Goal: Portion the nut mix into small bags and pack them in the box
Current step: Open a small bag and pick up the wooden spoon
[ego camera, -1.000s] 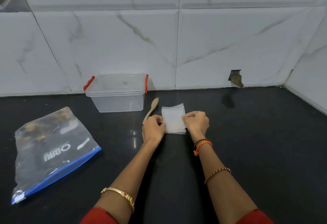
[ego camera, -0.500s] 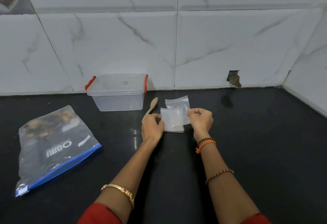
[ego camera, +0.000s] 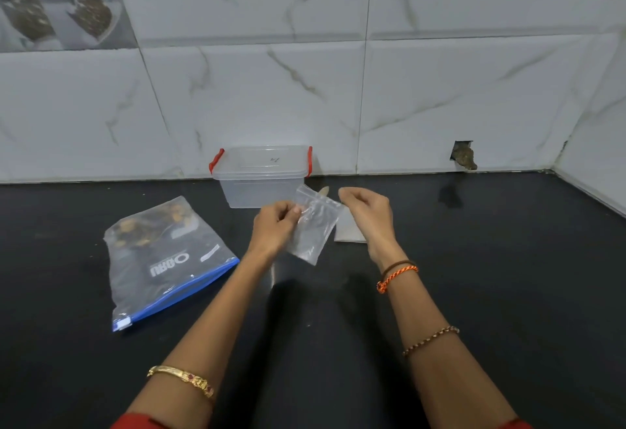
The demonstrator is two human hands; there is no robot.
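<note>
My left hand pinches one small clear bag by its left edge and holds it above the black counter. My right hand pinches the bag's top right corner with curled fingers. The stack of remaining small bags lies flat on the counter behind my right hand. A large zip bag of nut mix with a blue seal lies to the left. The clear plastic box with red clips stands shut at the wall. The tip of the wooden spoon peeks out above the held bag.
A white marble-tiled wall runs along the back and turns at the right corner. There is a small hole in the tile at the right. The black counter stretches around my arms.
My hands separated one small bag from the stack and lifted it off the counter toward me. The camera view moved closer and tilted upward.
</note>
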